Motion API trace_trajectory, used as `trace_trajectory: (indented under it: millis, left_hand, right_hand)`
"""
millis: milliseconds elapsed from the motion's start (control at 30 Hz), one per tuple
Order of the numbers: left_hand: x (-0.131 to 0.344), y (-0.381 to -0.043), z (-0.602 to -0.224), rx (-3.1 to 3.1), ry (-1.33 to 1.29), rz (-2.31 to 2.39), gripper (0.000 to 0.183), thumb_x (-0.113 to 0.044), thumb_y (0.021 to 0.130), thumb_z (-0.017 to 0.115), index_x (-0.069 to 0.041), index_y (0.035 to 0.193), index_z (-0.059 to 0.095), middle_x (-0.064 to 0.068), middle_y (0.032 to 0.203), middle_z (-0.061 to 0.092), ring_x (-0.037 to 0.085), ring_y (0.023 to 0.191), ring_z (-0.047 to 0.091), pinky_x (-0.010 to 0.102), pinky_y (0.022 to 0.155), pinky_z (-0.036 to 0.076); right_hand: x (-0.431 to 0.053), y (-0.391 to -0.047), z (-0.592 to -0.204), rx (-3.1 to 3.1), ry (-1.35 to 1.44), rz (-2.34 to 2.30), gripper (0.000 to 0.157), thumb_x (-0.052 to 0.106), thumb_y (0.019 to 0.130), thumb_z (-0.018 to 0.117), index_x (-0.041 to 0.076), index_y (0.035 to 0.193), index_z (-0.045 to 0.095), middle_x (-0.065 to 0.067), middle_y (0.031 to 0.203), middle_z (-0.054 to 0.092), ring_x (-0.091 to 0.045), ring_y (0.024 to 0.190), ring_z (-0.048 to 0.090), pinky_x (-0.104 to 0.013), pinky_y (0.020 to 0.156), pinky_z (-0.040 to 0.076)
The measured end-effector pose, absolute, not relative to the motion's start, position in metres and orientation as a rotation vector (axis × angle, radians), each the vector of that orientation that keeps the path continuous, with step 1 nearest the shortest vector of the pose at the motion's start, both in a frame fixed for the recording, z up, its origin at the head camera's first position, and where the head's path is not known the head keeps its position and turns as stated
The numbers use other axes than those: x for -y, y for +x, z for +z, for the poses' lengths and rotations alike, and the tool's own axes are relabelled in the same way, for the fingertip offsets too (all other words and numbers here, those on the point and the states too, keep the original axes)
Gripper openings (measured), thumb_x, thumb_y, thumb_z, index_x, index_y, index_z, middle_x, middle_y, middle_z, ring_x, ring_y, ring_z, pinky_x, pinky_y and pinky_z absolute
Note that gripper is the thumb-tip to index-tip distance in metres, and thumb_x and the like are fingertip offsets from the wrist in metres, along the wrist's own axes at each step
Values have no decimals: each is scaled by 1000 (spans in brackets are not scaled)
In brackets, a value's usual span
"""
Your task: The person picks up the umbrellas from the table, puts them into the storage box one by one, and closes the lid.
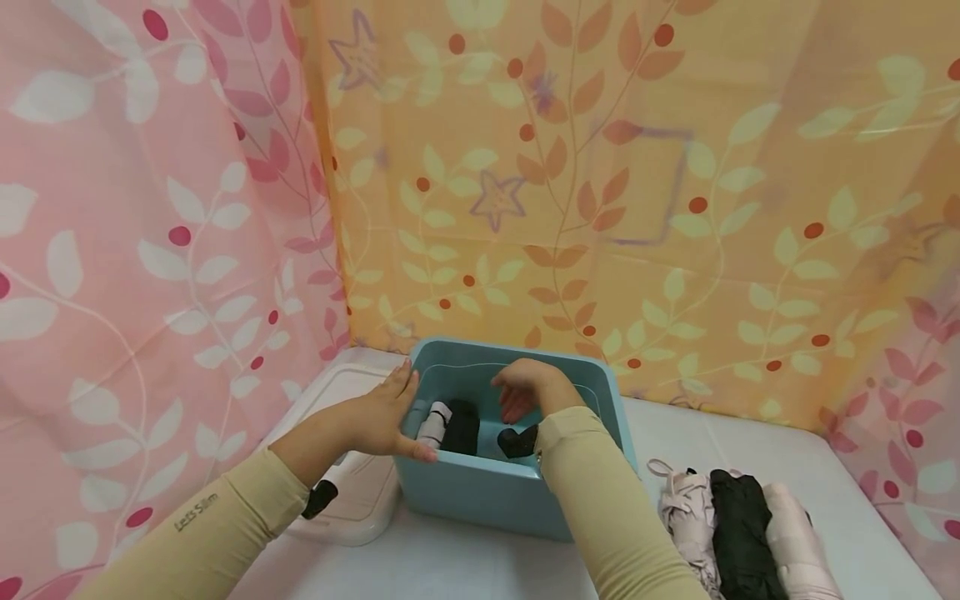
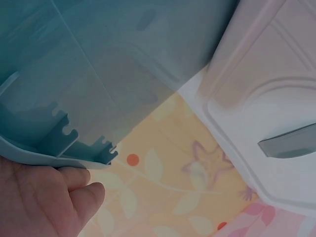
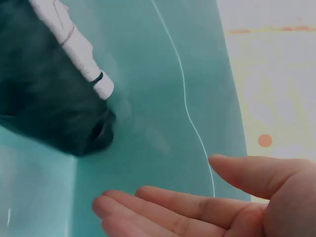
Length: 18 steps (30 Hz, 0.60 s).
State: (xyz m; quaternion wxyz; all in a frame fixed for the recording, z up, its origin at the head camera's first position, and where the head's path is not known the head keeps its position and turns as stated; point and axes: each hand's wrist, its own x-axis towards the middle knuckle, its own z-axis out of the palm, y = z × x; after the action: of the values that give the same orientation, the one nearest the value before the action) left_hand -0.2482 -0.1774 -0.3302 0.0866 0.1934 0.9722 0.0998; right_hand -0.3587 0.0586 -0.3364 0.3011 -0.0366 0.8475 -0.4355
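Note:
A blue plastic storage bin (image 1: 487,492) stands on the white table. My left hand (image 1: 375,417) rests on its left front corner, thumb along the front rim and fingers spread along the left rim. In the left wrist view, fingers (image 2: 86,197) touch the rim from outside. My right hand (image 1: 528,387) is inside the bin, holding nothing, its fingers extended in the right wrist view. At the bin's left end lie a pale rolled bundle (image 1: 433,425) with a dark band and a black rolled bundle (image 1: 461,427), both resembling folded umbrellas.
The white bin lid (image 1: 352,508), with a grey latch (image 2: 291,142), lies left of the bin. On the right side of the table are a pale crinkled bundle with a loop (image 1: 687,517), a black bundle (image 1: 746,533) and a smooth pale-pink bundle (image 1: 798,542). Patterned curtains (image 1: 465,167) hang behind.

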Motion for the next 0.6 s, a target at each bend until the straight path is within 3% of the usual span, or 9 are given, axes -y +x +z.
trace_trajectory:
  millis: [367,600]
  left_hand:
    - [179,-251,-333,-2908,587,274,126,-78,63,54,3,145,2,20,151,-10,34,138,-4,50,108,13]
    - [180,-252,-332,-2909,586,267,126,-78,63,54,3,145,3,20,151,-9,34,138,-4,50,108,13]
  right_hand:
    - [-65,-364,-331,-2200,-111,-1204,56,36,96,44,-14,117,53,-28,100,62,-36,90,63,-40,75,52]
    - [-67,-367,-330,-2156,-121,-1229,55,37,96,42,-14,115,53,-30,106,60,-38,97,61,-40,77,52]
